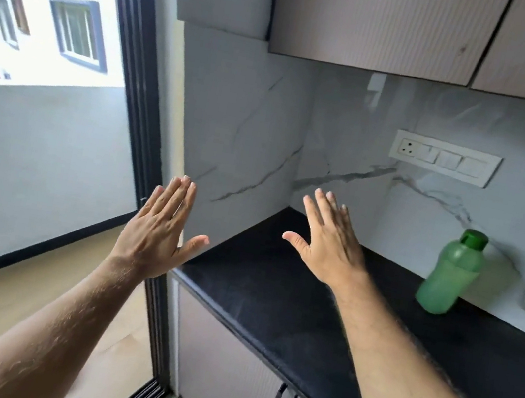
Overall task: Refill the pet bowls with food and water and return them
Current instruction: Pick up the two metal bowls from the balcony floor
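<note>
Both hands up, nothing held: left hand flat, fingers straight; right hand splayed above black worktop. Green water bottle upright far right on worktop, beside marble wall.

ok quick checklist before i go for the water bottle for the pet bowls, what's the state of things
1. Left hand free: ok, fingers straight, holding nothing.
2. Right hand free: ok, open above the black counter, holding nothing.
3. Green bottle within view and upright: ok, it stands on the counter against the marble wall, right of the right hand.
4. Bottle cap on: ok, the green cap sits on top.
5. Water in the bottle: cannot tell, the plastic is cloudy.
6. Pet bowls located: not ok, none in view.
</note>
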`<control>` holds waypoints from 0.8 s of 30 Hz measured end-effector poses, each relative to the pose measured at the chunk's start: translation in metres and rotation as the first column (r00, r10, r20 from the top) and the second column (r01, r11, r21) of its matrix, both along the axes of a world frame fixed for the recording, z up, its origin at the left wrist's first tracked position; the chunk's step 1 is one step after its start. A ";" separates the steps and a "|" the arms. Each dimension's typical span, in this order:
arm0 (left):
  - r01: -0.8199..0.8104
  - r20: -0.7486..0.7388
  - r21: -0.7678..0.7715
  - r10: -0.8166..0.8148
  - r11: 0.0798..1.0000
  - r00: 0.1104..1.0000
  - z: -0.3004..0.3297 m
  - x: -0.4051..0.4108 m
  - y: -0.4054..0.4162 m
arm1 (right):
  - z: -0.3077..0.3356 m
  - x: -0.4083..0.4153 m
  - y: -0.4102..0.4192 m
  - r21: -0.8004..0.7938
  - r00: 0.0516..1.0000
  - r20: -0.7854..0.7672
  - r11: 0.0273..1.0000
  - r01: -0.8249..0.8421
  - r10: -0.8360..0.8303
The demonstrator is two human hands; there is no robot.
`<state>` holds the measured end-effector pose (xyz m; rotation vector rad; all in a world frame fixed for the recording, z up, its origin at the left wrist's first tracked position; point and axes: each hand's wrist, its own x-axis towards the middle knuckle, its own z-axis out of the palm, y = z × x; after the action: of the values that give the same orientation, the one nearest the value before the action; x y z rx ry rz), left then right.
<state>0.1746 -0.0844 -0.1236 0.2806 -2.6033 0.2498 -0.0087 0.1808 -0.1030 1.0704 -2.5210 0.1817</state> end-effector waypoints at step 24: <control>-0.416 0.039 0.191 0.416 0.889 0.908 -0.061 0.243 -0.225 | -0.067 0.170 -0.334 -0.034 0.871 0.222 0.896 -0.443 0.439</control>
<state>0.4176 -0.3099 -0.1848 0.9146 -2.5403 0.1366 0.1614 -0.1534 -0.1704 1.7123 -2.4247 0.4290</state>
